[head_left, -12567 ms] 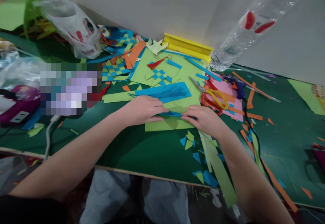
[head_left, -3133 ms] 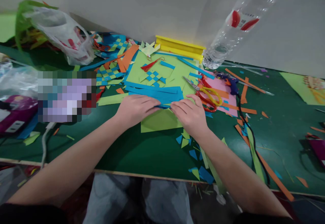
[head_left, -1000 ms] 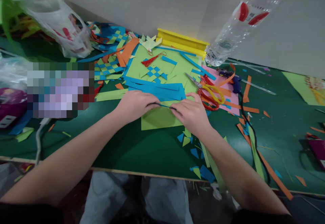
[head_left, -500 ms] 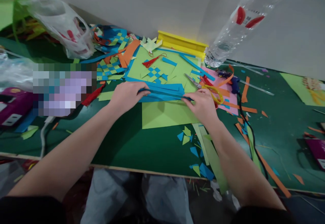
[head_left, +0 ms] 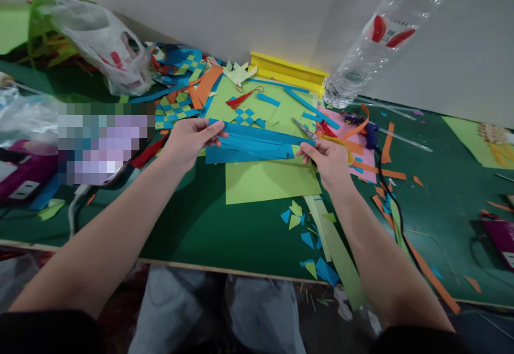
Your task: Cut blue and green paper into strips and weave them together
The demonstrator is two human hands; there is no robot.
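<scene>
A bundle of long blue paper strips point(head_left: 252, 142) is held lifted just above the green table point(head_left: 225, 236). My left hand point(head_left: 188, 138) pinches the bundle's left end, and my right hand point(head_left: 327, 156) grips its right end. Below the strips lies a light green sheet point(head_left: 269, 182) flat on the table. Behind the strips is a larger light green sheet with a small blue-and-green woven piece point(head_left: 247, 115) and a red tassel point(head_left: 241, 98).
Scissors with yellow and red handles point(head_left: 325, 137) lie just right of my right hand on pink paper. A clear plastic bottle point(head_left: 373, 38) leans at the back right, beside a yellow box point(head_left: 289, 70). A plastic bag point(head_left: 96, 43) sits back left. Paper scraps litter the table.
Both hands left the folded strip near the green sheet, gathered the blue strips at each end, and lifted them off the table, spreading apart.
</scene>
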